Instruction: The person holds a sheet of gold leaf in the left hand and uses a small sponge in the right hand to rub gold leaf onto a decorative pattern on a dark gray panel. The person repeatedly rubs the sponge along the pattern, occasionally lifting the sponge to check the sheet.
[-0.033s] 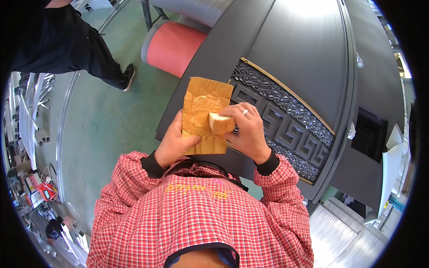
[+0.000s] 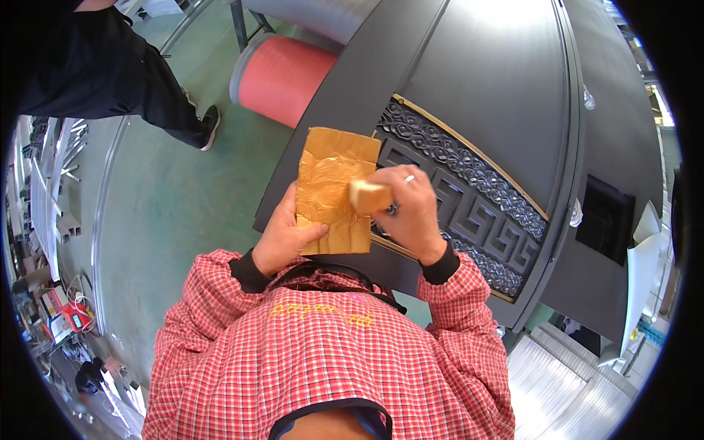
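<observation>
My left hand grips a piece of cardboard by its left edge, thumb on top. Shiny gold paint coats the middle of the cardboard. Pinched in my right hand is a sponge, pale on one side and gold-stained on the other, slightly blurred. It is over the right edge of the cardboard; whether it touches is unclear. Both hands are in front of a dark grey door panel, which carries a raised ornamental band of key pattern and scrolls with gold trim lines.
A red roll lies beyond the panel at upper left, near a rack. Another person's dark-trousered leg stands on the green floor. Metal profiles line the left side. Ribbed silvery sheets lie at lower right.
My right hand and the sponge have shifted slightly to the right, from the painted middle of the cardboard toward its edge. My left hand holds nearly the same place.
</observation>
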`<state>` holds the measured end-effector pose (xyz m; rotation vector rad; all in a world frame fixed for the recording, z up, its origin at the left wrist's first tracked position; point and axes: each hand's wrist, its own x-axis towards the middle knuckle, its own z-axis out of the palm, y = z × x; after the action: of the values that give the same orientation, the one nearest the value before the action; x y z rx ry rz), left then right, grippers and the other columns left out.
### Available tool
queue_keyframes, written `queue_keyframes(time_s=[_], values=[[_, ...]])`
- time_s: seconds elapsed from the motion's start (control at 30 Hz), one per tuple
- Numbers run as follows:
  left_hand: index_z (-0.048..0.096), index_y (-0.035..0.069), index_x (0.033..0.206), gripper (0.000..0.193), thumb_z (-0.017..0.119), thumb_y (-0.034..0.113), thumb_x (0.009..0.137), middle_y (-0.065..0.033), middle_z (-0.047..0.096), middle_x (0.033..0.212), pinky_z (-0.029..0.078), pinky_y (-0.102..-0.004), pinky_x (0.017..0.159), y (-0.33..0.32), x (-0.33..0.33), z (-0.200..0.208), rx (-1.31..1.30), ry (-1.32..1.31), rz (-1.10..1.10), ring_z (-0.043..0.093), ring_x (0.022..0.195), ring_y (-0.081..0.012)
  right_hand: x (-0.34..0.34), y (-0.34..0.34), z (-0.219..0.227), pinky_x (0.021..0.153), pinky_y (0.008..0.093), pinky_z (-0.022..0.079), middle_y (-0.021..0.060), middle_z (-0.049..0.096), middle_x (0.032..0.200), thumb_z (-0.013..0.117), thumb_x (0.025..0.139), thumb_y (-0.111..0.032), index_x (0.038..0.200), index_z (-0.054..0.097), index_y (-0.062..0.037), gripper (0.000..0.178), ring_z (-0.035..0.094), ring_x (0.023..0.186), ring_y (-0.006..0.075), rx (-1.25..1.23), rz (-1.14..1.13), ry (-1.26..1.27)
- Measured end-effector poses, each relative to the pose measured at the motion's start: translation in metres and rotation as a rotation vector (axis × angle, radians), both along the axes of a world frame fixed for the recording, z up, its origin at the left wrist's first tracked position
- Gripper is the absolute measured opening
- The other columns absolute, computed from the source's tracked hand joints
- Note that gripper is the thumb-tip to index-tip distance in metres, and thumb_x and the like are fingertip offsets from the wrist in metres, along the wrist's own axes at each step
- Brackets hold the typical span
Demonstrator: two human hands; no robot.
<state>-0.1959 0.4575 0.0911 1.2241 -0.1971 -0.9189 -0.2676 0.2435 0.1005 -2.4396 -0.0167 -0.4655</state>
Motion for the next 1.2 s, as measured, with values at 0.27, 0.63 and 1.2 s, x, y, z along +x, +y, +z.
queue_keyframes(time_s=[0.27, 0.63, 1.2], values=[[0.031, 0.004, 0.141, 0.072, 0.059, -0.014, 0.078, -0.0085, 0.051, 0.131, 0.043, -0.0338, 0.103, 0.023, 0.012, -0.01, 0.017, 0.077, 0.106, 0.053, 0.119, -0.0185, -0.021, -0.056, -0.038, 0.078, 0.0362, 0.049, 0.0083, 0.065, 0.092, 0.071, 0.066, 0.001, 0.096, 0.062, -0.008, 0.033, 0.06, 0.088, 0.03, 0.101, -0.337, 0.07], [0.031, 0.003, 0.14, 0.07, 0.06, -0.012, 0.078, -0.0091, 0.051, 0.131, 0.044, -0.0346, 0.102, 0.025, 0.015, -0.007, 0.046, 0.06, 0.12, 0.053, 0.119, -0.0185, -0.012, -0.061, -0.042, 0.084, 0.0392, 0.046, 0.0059, 0.065, 0.091, 0.071, 0.068, -0.003, 0.093, 0.062, -0.0099, 0.028, 0.06, 0.089, 0.0287, -0.097, -0.151, 0.144], [0.031, 0.003, 0.141, 0.071, 0.062, -0.01, 0.078, -0.0085, 0.051, 0.131, 0.043, -0.0345, 0.102, 0.026, 0.019, -0.007, 0.053, 0.06, 0.107, 0.053, 0.119, -0.0183, -0.017, -0.066, -0.044, 0.087, 0.0375, 0.046, 0.004, 0.065, 0.092, 0.071, 0.061, -0.002, 0.095, 0.062, -0.0109, 0.036, 0.06, 0.093, 0.0264, -0.12, -0.197, 0.13]])
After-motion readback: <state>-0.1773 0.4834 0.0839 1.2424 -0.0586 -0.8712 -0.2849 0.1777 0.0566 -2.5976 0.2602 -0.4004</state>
